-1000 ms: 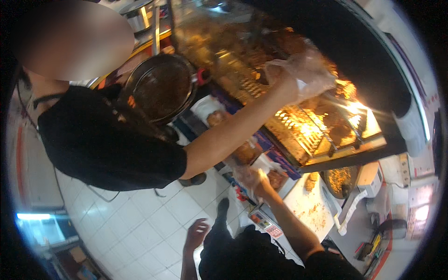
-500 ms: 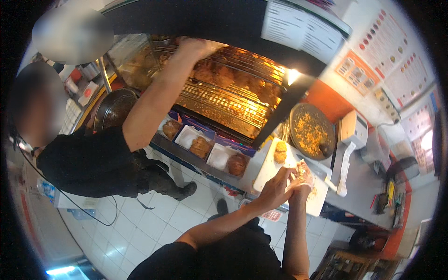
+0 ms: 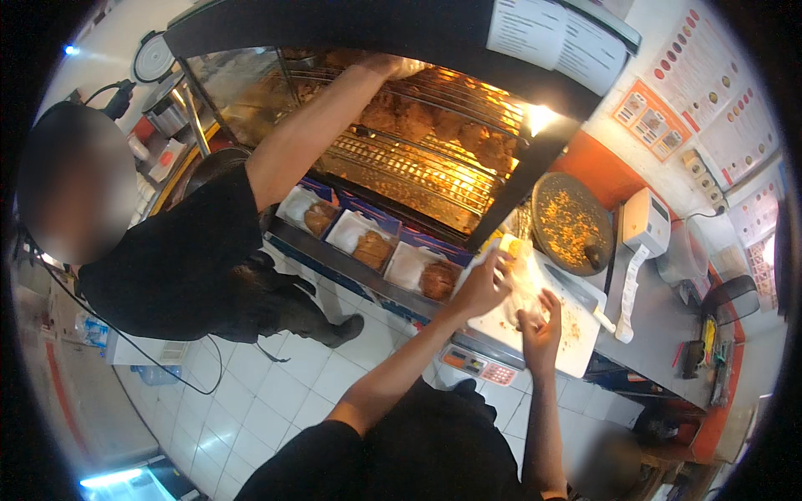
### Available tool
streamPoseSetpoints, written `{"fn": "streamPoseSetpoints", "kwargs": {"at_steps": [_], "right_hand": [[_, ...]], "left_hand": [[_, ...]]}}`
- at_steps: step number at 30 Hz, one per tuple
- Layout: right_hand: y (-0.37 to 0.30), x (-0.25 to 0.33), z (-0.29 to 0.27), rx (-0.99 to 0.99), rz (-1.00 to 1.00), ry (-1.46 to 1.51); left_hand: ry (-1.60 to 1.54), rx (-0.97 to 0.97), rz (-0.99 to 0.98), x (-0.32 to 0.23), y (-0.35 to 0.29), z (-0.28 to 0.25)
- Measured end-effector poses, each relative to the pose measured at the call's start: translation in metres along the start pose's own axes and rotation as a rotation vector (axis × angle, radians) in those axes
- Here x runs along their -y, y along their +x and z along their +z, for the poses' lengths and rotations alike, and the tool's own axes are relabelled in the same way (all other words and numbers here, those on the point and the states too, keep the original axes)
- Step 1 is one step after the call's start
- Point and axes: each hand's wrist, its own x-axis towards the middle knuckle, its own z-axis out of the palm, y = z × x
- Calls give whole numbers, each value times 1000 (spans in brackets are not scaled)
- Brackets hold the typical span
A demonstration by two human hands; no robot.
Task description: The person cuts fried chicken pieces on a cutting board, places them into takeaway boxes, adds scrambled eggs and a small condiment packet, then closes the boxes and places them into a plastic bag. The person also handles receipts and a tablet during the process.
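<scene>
Right of centre in the head view, a crumpled pale film point(image 3: 523, 286), apparently a thin see-through glove, hangs over a white board point(image 3: 585, 349) on the bench point(image 3: 656, 334). Its long axis runs roughly up and down the frame, between the person's two hands. The left hand point(image 3: 483, 290) is on its left, with fingers loosely bent and a narrow gap beside the thumb; the right hand point(image 3: 543, 336) sits at its lower right, thumb and forefinger parted about the bottom end. The right hand looks nearer to that end, the left to the upper part. Whether either hand truly pinches the film cannot be told, since it glares white and merges with the board.

Just above the film is a yellow food piece point(image 3: 518, 248), partly veiled; to its right lies a knife point(image 3: 603, 319), and beyond, a dark pan point(image 3: 573, 219) of orange bits. Below the left wrist, a scale point(image 3: 478, 366) shows only its front. Upper left, a co-worker's arm point(image 3: 311, 138) reaches into the lit cabinet point(image 3: 409, 167), its hand partly hidden by the top edge.
</scene>
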Motion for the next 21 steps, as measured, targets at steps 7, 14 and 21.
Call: {"fn": "streamPoseSetpoints", "kwargs": {"at_steps": [7,14,21], "right_hand": [[145,-83,13,52,-224,-477],[153,84,51,-68,-271,120],[128,288,55,-428,-792,298]], "left_hand": [[227,-422,5,81,-56,-147],[501,-550,-189,104,-89,-273],[168,-522,499,-151,-3,-209]]}}
